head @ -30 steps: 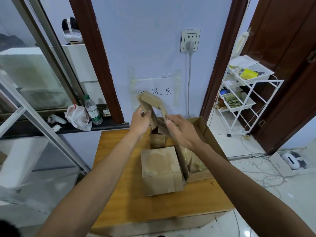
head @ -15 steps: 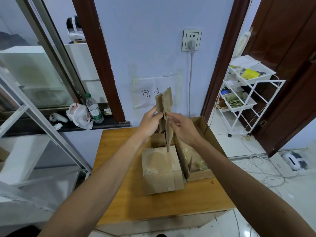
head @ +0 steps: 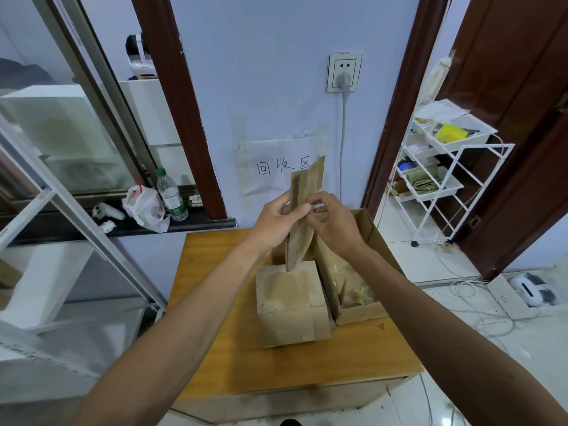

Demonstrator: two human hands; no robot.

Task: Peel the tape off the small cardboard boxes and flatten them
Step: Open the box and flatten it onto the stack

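A flattened small cardboard box (head: 304, 207) stands on edge, upright, above the wooden table (head: 233, 348). My left hand (head: 276, 221) grips its left face and my right hand (head: 330, 221) pinches its right face near the middle. Under it sits a closed small cardboard box (head: 290, 302) with worn tape marks on its top. To the right lies a larger open carton (head: 365, 259) with crumpled clear tape inside.
The table stands against a blue wall with a paper sign (head: 279, 166) and a plugged socket (head: 344, 73). A dark ledge at the left holds a water bottle (head: 170, 195) and a plastic bag (head: 143, 207). A white wire rack (head: 442, 170) stands at the right; cables lie on the floor.
The box I hold was still partly open a second ago; it has since been pressed flat and turned upright, and both hands have closed in on its faces.
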